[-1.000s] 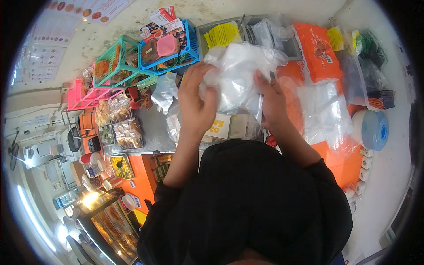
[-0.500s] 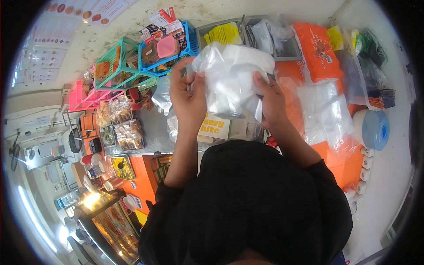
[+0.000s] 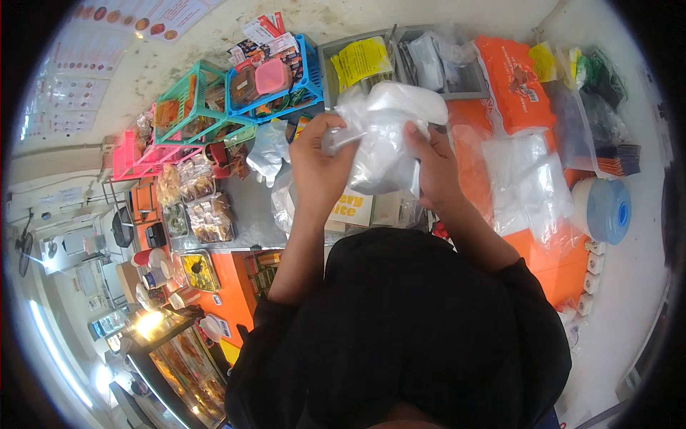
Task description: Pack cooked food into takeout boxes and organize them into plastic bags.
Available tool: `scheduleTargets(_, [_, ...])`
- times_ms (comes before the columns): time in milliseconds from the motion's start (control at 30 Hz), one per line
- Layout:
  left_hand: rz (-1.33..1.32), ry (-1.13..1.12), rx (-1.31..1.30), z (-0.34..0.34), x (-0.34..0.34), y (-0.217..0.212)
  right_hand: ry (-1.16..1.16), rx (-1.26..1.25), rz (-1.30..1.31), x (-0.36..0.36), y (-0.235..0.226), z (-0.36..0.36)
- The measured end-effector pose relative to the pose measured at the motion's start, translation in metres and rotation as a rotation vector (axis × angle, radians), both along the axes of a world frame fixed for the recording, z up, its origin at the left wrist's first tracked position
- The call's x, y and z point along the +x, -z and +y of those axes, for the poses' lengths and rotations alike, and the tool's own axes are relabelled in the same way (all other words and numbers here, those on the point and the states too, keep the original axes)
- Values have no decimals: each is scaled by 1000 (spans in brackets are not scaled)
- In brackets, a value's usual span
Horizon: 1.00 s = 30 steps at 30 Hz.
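Between my two hands, above the counter, is a bunched clear plastic bag (image 3: 382,154) around something white that I cannot make out. My left hand (image 3: 321,161) pinches a gathered fold at the bag's left side, fingers curled in. On the other side my right hand (image 3: 436,161) grips it, with the thumb on top and the fingers behind. Below the bag, partly covered by it, lies a white box (image 3: 349,210) with yellow lettering. A crumpled clear bag (image 3: 269,151) rests just left of my left hand.
Along the wall stand a blue basket (image 3: 311,75) with a pink-lidded tub (image 3: 273,75), a green basket (image 3: 202,132) and grey bins (image 3: 468,84). Flat clear bags (image 3: 518,171) lie on the orange surface at right, near a large blue bottle (image 3: 607,214). Packed snacks (image 3: 209,218) sit at left.
My left hand has moved right and slightly down, closer to my right hand. The plastic bag is drawn in more tightly, its left side no longer spread out.
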State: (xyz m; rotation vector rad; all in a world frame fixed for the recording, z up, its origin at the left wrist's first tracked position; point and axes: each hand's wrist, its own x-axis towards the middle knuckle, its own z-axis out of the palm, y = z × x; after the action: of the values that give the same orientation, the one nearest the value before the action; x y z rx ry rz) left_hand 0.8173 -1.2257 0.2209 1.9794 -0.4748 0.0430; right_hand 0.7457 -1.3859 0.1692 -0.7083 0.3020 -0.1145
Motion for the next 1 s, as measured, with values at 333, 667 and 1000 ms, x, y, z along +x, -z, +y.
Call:
scheduleTargets(333, [-64, -71, -155, -3, 4, 0, 30, 9, 104, 1, -4, -5])
scheduleTargets(667, [32, -36, -33, -4, 4, -2, 40, -225, 45, 8, -7, -8])
scheduleTargets(1000, [265, -168, -407, -5, 17, 12, 89, -115, 86, 14, 1, -11])
